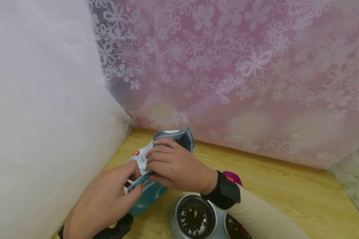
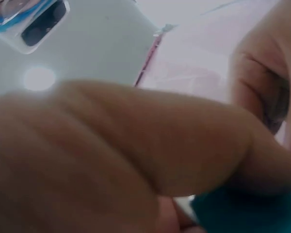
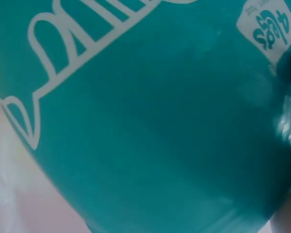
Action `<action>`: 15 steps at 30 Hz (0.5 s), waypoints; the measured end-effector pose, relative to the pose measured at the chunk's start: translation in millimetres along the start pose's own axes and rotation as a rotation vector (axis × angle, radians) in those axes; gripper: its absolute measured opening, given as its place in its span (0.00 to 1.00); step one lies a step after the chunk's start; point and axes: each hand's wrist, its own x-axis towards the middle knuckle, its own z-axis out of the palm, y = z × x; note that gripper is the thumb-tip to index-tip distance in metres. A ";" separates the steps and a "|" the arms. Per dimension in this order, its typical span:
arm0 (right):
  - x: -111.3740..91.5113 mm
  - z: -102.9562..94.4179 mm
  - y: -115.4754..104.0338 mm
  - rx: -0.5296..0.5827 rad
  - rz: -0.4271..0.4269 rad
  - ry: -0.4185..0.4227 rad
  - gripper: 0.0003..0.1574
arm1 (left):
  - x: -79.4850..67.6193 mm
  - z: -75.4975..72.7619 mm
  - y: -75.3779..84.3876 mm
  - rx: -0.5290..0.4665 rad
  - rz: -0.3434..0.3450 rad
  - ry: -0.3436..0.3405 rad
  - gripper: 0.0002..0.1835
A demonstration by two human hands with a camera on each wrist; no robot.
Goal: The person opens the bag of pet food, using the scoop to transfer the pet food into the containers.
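A teal and silver pet food bag (image 1: 148, 200) leans on the wooden surface, its silver-lined mouth gaping toward the back. My left hand (image 1: 103, 196) pinches the bag's near top edge between thumb and fingers. Right beside it, my right hand (image 1: 179, 166) has its fingers curled over the same edge. In the right wrist view the teal bag front (image 3: 136, 126) fills most of the picture, with a white "4legs" label (image 3: 269, 26). The left wrist view shows my left thumb large across the middle, over a strip of teal bag (image 2: 252, 213). The bag's contents are hidden.
A light blue double feeder holds a steel bowl (image 1: 179, 215) with brown kibble (image 1: 193, 217); a second bowl of kibble (image 1: 234, 230) sits partly under my right sleeve. Something magenta (image 1: 234, 177) shows behind the right wrist strap. A flowered pink curtain (image 1: 212, 83) hangs behind, white sheeting (image 1: 48, 116) at left.
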 end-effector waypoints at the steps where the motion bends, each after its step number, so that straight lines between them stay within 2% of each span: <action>1: 1.5 0.9 -0.5 -0.012 0.009 -0.002 0.08 | 0.4 0.3 1.2 0.014 -0.032 0.004 0.11; 3: 3.4 2.5 -1.4 -0.041 0.024 -0.004 0.07 | 1.9 0.6 2.1 0.028 -0.082 0.007 0.10; 6: 4.9 3.7 1.7 -0.016 0.013 -0.011 0.07 | 2.7 0.9 1.2 0.046 -0.086 0.030 0.11; 11: 8.8 -3.1 24.5 0.159 -0.046 -0.075 0.10 | 1.2 -1.7 -2.4 0.058 -0.051 0.042 0.10; 15: 13.9 -4.4 35.6 0.246 -0.084 -0.115 0.08 | 0.5 -3.3 -2.8 0.058 -0.084 0.060 0.07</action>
